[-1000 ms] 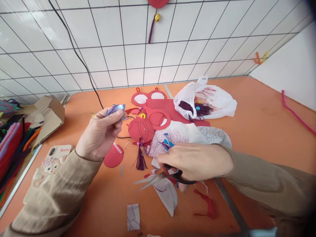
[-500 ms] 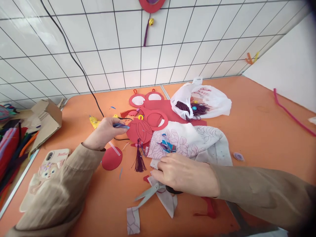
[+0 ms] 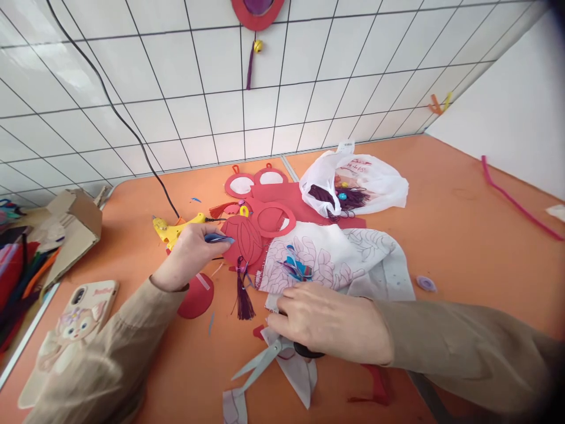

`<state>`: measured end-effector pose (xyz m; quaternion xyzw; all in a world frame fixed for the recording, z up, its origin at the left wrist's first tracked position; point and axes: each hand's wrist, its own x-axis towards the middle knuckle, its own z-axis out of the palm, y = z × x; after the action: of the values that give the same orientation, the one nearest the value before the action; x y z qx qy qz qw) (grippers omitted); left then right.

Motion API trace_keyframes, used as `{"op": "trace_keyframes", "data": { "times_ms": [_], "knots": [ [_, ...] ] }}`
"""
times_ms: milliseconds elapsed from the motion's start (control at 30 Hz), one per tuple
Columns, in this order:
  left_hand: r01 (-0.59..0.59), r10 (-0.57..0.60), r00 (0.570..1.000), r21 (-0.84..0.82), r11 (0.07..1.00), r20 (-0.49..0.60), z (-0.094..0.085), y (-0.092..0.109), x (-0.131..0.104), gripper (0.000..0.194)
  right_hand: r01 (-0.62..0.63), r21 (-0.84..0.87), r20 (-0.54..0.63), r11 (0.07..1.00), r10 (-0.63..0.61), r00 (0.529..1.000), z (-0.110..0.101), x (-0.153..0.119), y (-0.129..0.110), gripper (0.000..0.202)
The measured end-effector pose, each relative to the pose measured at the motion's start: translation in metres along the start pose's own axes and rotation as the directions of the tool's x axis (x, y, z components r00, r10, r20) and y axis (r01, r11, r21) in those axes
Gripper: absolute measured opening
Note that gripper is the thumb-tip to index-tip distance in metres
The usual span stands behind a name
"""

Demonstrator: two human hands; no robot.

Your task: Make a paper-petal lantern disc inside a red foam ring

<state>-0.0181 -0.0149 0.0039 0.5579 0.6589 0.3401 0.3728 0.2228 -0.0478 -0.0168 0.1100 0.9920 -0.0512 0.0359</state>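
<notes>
My left hand [image 3: 188,254] pinches a small blue-purple ribbon piece [image 3: 218,238] at the left edge of a red paper lantern cut-out [image 3: 242,238] with a purple tassel [image 3: 242,297]. A yellow glue gun [image 3: 170,229] lies just behind that hand. My right hand [image 3: 329,321] rests palm down on the black handles of the scissors [image 3: 260,365], whose open blades lie on the orange table [image 3: 463,235] over a white paper scrap [image 3: 300,374]. Patterned white fabric [image 3: 344,256] with bits of blue ribbon [image 3: 296,268] lies beyond my right hand.
Red paper rings [image 3: 251,182] and a white plastic bag [image 3: 357,182] of tassels lie at the back by the tiled wall. A phone [image 3: 70,330], a cardboard box [image 3: 70,227] and pipe cleaners [image 3: 17,271] are at the left. A pink pipe cleaner [image 3: 514,200] lies at the right.
My left hand came down from the air with the ribbon piece to the red lantern. My right hand lowered the scissors onto the table and now lies over their handles.
</notes>
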Motion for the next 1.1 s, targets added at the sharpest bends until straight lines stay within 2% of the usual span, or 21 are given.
{"op": "trace_keyframes", "data": {
  "times_ms": [67,167,233,400,467,567,767,900,1000,1100],
  "knots": [
    [-0.090,0.094,0.995,0.111,0.990,-0.029,-0.001,0.008,-0.008,0.012,0.026,-0.006,-0.011,1.000,-0.026,1.000,0.000,0.001,0.001,0.012],
    [-0.286,0.312,0.948,0.269,0.920,-0.057,-0.001,0.017,-0.021,0.015,0.053,-0.022,-0.018,0.998,-0.054,0.998,0.001,0.003,0.002,0.013],
    [-0.341,0.373,0.926,0.303,0.890,-0.054,-0.005,0.023,-0.029,0.015,0.050,-0.028,-0.009,0.998,-0.050,0.999,0.000,0.003,0.003,0.012],
    [-0.254,0.292,0.950,0.278,0.927,-0.107,-0.027,0.042,-0.041,0.014,0.030,-0.018,0.028,0.999,-0.030,0.999,0.000,0.003,0.005,0.012],
    [-0.220,0.244,0.967,0.236,0.947,-0.077,-0.037,0.050,-0.044,0.015,0.018,-0.011,0.026,1.000,-0.018,0.999,0.000,0.003,0.006,0.014],
    [-0.257,0.262,0.965,0.147,0.955,-0.011,-0.046,0.057,-0.046,0.015,-0.004,0.002,0.008,1.000,0.004,1.000,0.001,0.006,0.010,0.013],
    [-0.291,0.287,0.955,0.056,0.955,0.070,-0.051,0.051,-0.045,0.014,-0.050,0.013,0.010,0.999,0.050,0.999,0.001,0.011,0.015,0.015],
    [-0.312,0.308,0.946,0.025,0.950,0.105,-0.054,0.048,-0.046,0.013,-0.218,0.146,0.022,0.965,0.217,0.976,-0.003,0.009,0.016,0.016],
    [-0.344,0.342,0.932,-0.001,0.939,0.118,-0.055,0.050,-0.051,0.011,-0.363,0.283,0.025,0.888,0.371,0.928,-0.008,0.005,0.016,0.020],
    [-0.393,0.389,0.916,0.023,0.919,0.104,-0.060,0.053,-0.059,0.009,-0.464,0.365,0.078,0.807,0.470,0.879,-0.016,0.000,0.020,0.025]
  ]
}}
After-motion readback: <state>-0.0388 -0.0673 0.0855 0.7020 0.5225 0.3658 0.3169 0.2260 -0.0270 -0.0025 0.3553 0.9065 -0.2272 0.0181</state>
